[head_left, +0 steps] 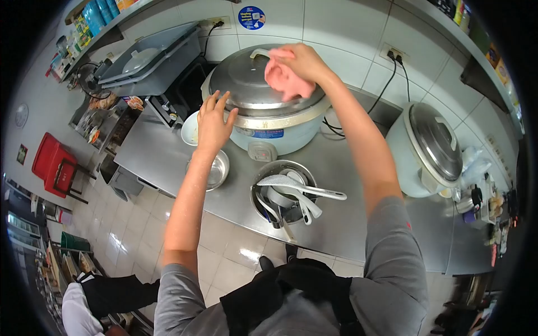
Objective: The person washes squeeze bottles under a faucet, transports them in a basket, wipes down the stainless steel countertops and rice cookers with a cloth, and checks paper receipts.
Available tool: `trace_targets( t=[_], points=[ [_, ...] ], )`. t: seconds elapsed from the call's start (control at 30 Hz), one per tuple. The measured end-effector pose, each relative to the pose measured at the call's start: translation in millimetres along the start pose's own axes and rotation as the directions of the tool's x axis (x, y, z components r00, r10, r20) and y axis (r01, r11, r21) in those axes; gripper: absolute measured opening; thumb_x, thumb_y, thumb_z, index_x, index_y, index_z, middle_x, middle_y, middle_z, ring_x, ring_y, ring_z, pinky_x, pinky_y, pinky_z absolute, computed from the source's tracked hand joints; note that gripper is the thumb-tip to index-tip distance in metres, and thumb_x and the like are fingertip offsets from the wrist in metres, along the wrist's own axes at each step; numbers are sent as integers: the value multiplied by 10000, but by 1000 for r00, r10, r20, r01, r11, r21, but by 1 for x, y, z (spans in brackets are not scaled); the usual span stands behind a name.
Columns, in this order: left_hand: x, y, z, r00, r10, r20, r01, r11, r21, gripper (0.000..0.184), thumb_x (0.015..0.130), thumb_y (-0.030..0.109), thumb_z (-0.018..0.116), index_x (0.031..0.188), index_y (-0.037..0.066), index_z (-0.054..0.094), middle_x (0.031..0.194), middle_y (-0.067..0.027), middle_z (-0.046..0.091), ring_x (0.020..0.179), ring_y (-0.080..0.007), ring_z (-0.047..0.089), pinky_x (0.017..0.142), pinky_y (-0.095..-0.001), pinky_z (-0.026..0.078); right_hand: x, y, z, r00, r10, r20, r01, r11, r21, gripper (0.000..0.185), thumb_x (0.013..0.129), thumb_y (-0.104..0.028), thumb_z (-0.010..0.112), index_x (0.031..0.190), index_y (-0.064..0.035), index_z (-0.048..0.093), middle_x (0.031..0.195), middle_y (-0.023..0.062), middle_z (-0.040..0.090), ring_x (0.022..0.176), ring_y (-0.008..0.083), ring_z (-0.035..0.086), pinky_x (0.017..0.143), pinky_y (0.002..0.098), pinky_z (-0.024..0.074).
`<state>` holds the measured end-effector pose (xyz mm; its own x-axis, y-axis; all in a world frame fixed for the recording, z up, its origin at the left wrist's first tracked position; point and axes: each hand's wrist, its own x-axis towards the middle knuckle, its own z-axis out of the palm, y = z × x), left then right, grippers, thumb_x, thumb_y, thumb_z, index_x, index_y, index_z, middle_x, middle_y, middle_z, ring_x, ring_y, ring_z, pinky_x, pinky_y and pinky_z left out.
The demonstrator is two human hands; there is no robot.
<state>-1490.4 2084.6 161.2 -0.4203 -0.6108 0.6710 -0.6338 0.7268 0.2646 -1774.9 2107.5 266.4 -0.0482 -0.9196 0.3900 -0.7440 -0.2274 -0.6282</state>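
Observation:
A large pale-blue rice cooker stands against the tiled wall with its domed metal lid on top. My right hand is closed on a crumpled pink cloth, which hangs over the lid's right side beside the handle. Whether the cloth presses on the metal there, I cannot tell. At the cooker's front left rim, my left hand has its fingers spread and holds nothing. A metal bowl is partly hidden beneath my left forearm, and a white bowl sits behind my wrist.
On the steel counter, a metal pot holds several ladles and rice paddles, handles jutting forward. A second rice cooker stands right, grey tubs left. Power cords hang behind. Another person is at lower left.

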Motion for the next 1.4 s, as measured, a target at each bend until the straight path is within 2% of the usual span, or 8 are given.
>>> trace_targets(
  t=[0.2, 0.53, 0.9, 1.0, 1.1, 1.17, 1.23, 1.4],
  points=[
    [-35, 10, -30, 986, -154, -58, 146, 982, -122, 323, 870, 127, 617, 1184, 53, 626, 1299, -171, 556, 1200, -362, 517, 1018, -453, 390, 86, 54, 63, 977, 100, -189, -190, 811, -553, 401, 786, -426, 658, 1076, -150, 681, 1051, 106, 696, 988, 287, 652, 870, 434, 494],
    [-137, 32, -48, 836, -548, 28, 535, 802, -263, 196, 873, 45, 590, 1043, 53, 687, 1210, -132, 623, 1110, -314, 590, 899, -386, 480, 82, 71, 61, 998, 30, -54, -49, 914, -403, 341, 788, -342, 641, 1059, -136, 645, 1000, 91, 699, 975, 295, 653, 819, 430, 497],
    [-136, 50, -44, 892, -450, 28, 437, 847, -302, 184, 888, 53, 594, 1042, 67, 693, 1159, -111, 658, 1051, -270, 626, 765, -337, 497, 85, 32, 39, 997, 67, -36, -76, 866, -494, 350, 847, -437, 601, 1070, -170, 643, 1044, 81, 696, 997, 279, 641, 799, 433, 500],
    [-147, 52, -45, 839, -536, 89, 536, 790, -297, 175, 894, 61, 594, 1033, 69, 699, 1150, -97, 664, 1004, -248, 638, 700, -321, 489, 79, 21, 58, 918, -337, -211, 175, 819, -547, 270, 864, -406, 599, 1004, -188, 676, 1046, 64, 697, 964, 269, 640, 784, 416, 504],
    [-163, 54, -41, 850, -518, 93, 521, 802, -293, 170, 899, 68, 591, 1026, 69, 704, 1132, -89, 674, 977, -230, 645, 692, -309, 484, 72, 20, 94, 676, -636, 373, 736, 558, -383, 198, 850, -309, 614, 974, -180, 697, 1029, 61, 695, 914, 246, 636, 770, 402, 507],
    [-169, 53, -42, 867, -490, 89, 492, 817, -302, 170, 902, 72, 590, 1027, 66, 704, 1118, -89, 679, 972, -225, 647, 718, -307, 484, 35, -17, 73, 792, -119, 599, 229, 967, -112, 181, 821, -210, 618, 970, -167, 711, 1005, 53, 688, 934, 206, 626, 808, 380, 500],
    [-178, 57, -47, 837, -528, 146, 544, 772, -328, 174, 902, 75, 589, 1033, 62, 703, 1105, -94, 684, 975, -224, 647, 762, -310, 487, 7, -7, 80, 378, -329, 865, 129, 944, 303, 260, 782, -166, 630, 1035, -150, 689, 1037, 60, 673, 979, 187, 605, 850, 348, 486],
    [-209, 46, -37, 778, -549, 306, 629, 683, -372, 187, 927, 75, 571, 1069, 33, 686, 1112, -100, 679, 1024, -218, 639, 870, -330, 499, -5, 0, -16, 867, -247, 432, 225, 969, 103, 382, 738, -140, 676, 1105, -94, 583, 1037, 77, 647, 1038, 185, 591, 869, 324, 486]
  ],
)
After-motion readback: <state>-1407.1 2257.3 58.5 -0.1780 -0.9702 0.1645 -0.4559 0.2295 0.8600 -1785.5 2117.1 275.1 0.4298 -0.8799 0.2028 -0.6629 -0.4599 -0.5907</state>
